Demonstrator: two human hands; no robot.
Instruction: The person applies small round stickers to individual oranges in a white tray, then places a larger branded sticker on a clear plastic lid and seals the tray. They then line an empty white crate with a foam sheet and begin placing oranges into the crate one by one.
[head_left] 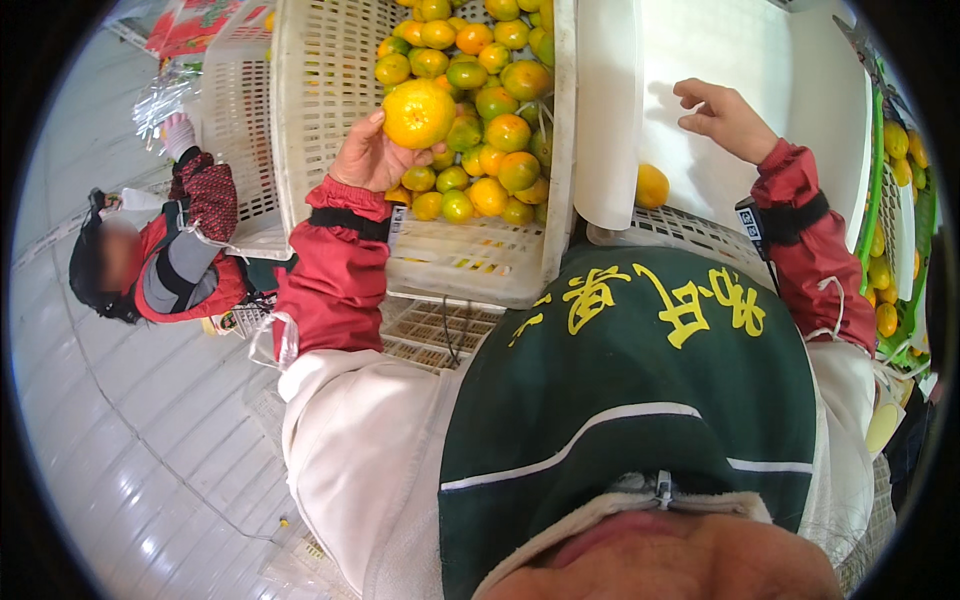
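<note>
My left hand (374,157) holds a large yellow-orange mandarin (418,114) from below, over a pale plastic crate (330,60). Below it in that crate lie many loose mandarins (510,131), some orange and some still greenish. To the right stands another crate with a white liner (730,45). Above this liner my right hand (727,118) hangs with nothing in it, thumb and forefinger apart. One orange mandarin (652,186) rests near the liner's near left corner, apart from my right hand.
On the far right, a green crate (873,150) holds several more orange fruits (886,290). Another pale crate (238,130) stands left of the mandarins. A co-worker in red sleeves (205,200) is beyond it, one gloved hand near clear plastic wrapping (165,100).
</note>
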